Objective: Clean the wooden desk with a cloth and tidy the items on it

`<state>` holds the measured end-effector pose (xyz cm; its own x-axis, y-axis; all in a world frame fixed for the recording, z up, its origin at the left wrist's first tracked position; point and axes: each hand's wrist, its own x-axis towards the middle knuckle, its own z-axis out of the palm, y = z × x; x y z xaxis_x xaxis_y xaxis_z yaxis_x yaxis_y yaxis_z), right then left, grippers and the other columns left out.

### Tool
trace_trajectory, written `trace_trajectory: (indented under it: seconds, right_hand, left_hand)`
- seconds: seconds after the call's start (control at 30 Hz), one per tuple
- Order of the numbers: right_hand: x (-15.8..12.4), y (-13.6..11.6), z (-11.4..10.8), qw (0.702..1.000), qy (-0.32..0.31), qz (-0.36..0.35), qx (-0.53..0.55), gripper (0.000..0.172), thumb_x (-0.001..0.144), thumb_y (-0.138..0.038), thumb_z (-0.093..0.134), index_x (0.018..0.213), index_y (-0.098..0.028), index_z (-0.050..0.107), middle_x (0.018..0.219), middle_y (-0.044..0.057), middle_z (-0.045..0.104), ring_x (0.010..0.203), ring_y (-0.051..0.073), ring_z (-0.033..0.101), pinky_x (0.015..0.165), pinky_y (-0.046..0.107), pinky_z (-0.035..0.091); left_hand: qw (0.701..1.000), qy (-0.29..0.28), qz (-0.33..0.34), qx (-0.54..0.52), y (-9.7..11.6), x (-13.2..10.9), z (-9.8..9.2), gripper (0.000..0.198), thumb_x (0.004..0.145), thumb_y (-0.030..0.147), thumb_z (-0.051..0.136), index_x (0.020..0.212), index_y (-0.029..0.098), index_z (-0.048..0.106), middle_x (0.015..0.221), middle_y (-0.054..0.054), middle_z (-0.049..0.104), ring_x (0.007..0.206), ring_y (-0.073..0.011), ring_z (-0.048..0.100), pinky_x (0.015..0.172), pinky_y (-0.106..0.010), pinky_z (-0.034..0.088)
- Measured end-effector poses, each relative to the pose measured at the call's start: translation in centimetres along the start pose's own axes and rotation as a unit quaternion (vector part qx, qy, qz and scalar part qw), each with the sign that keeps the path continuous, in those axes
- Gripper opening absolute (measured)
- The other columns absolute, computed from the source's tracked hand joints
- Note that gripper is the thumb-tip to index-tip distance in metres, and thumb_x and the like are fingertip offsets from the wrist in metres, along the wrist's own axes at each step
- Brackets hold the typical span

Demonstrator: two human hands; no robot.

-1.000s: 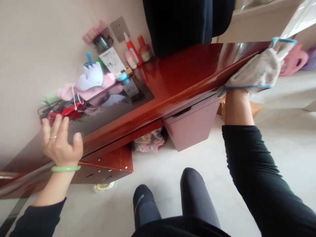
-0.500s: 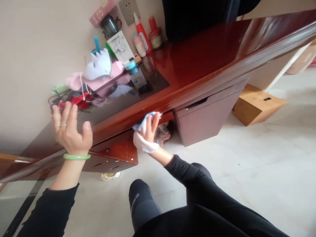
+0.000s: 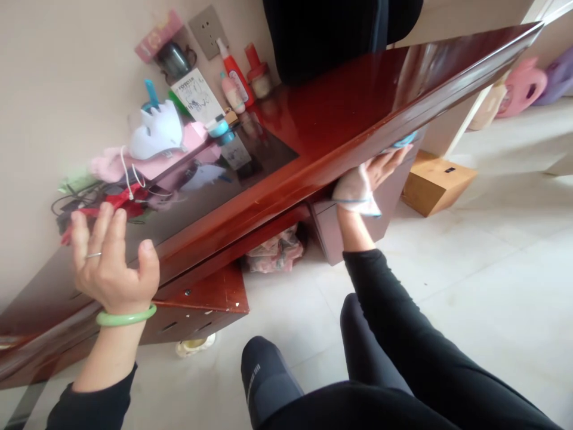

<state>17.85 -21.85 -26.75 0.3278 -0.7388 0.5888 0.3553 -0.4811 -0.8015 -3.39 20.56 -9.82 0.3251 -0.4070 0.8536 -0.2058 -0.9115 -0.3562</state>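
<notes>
My right hand [image 3: 373,173] holds a white cloth with blue edging [image 3: 353,190] against the front edge of the glossy red-brown desk [image 3: 340,119], above the drawer cabinet. Part of the cloth hangs at the wrist and a blue bit shows past the fingertips. My left hand [image 3: 114,263], with a ring and a green bangle [image 3: 126,315], is over the left part of the desktop, fingers stretched and apart, holding nothing. Its fingertips are near a red cloth-like item [image 3: 129,202] and dark cables; whether they touch is unclear.
Along the wall stand a white hand-shaped holder [image 3: 156,131], a patterned white box [image 3: 197,98], a red bottle [image 3: 238,77] and a dark mug [image 3: 173,60]. A black screen [image 3: 322,36] is at the back. Below are a wooden box [image 3: 439,182] and a pink bundle [image 3: 277,251].
My right hand has moved right along the desk's front edge with the cloth, from the knee space to the drawer cabinet. The view has shifted slightly; my left hand stays spread over the desktop.
</notes>
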Motion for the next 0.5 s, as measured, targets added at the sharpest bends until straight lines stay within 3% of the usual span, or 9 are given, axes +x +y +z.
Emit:
trace_trajectory:
  seconds: [0.03, 0.13, 0.23, 0.33, 0.43, 0.5]
  right_hand:
    - [-2.0, -1.3, 0.8, 0.999, 0.027, 0.033, -0.016, 0.074, 0.113, -0.037, 0.012, 0.178, -0.002, 0.012, 0.181, 0.031, 0.016, 0.176, 0.030, 0.006, 0.136, 0.072, 0.016]
    - [-8.7, -4.3, 2.1, 0.998, -0.029, -0.034, -0.036, 0.082, 0.108, -0.049, 0.037, 0.178, -0.008, 0.022, 0.182, 0.026, 0.018, 0.176, 0.038, -0.003, 0.132, 0.081, 0.020]
    - [-11.4, -4.5, 1.9, 0.992, -0.077, -0.100, -0.023, 0.087, 0.104, -0.053, 0.044, 0.177, -0.010, 0.025, 0.183, 0.025, 0.021, 0.176, 0.040, -0.002, 0.132, 0.079, 0.023]
    - [-8.5, -2.7, 1.4, 0.995, -0.051, -0.077, -0.025, 0.083, 0.104, -0.047, 0.036, 0.178, -0.011, 0.022, 0.183, 0.023, 0.021, 0.176, 0.035, 0.003, 0.136, 0.075, 0.020]
    - [-3.4, -0.5, 1.0, 0.999, 0.000, -0.009, -0.038, 0.080, 0.104, -0.037, 0.034, 0.178, -0.009, 0.024, 0.184, 0.021, 0.019, 0.176, 0.028, 0.010, 0.141, 0.065, 0.017]
    - [0.5, 1.0, 0.4, 0.999, 0.000, 0.015, -0.040, 0.077, 0.105, -0.034, 0.036, 0.176, -0.006, 0.029, 0.184, 0.021, 0.021, 0.176, 0.025, 0.012, 0.143, 0.060, 0.015]
  left_hand:
    - [1.000, 0.000, 0.005, -0.002, -0.1, 0.0, 0.0, 0.069, 0.099, 0.040, 0.064, 0.163, 0.014, 0.060, 0.166, -0.016, 0.060, 0.165, -0.0427, 0.043, 0.134, -0.068, 0.037]
    - [1.000, 0.005, 0.019, -0.016, -0.3, 0.0, 0.0, 0.070, 0.096, 0.036, 0.067, 0.164, 0.018, 0.061, 0.167, -0.014, 0.059, 0.165, -0.0433, 0.042, 0.136, -0.068, 0.035]
    - [0.999, 0.006, 0.013, -0.034, -0.3, 0.0, 0.0, 0.069, 0.096, 0.034, 0.066, 0.164, 0.022, 0.061, 0.168, -0.011, 0.058, 0.166, -0.0428, 0.042, 0.137, -0.066, 0.034]
    - [0.999, 0.003, 0.009, -0.038, -0.2, 0.0, 0.0, 0.069, 0.096, 0.034, 0.064, 0.165, 0.027, 0.060, 0.169, -0.007, 0.057, 0.166, -0.0421, 0.041, 0.137, -0.066, 0.035]
    - [0.999, 0.005, 0.013, -0.032, -0.1, 0.1, -0.1, 0.070, 0.095, 0.034, 0.064, 0.165, 0.030, 0.060, 0.168, -0.005, 0.058, 0.165, -0.0422, 0.043, 0.136, -0.067, 0.036]
    - [1.000, 0.005, 0.007, -0.026, -0.1, 0.0, -0.1, 0.071, 0.094, 0.034, 0.064, 0.165, 0.030, 0.060, 0.168, -0.005, 0.057, 0.165, -0.0419, 0.042, 0.136, -0.067, 0.036]
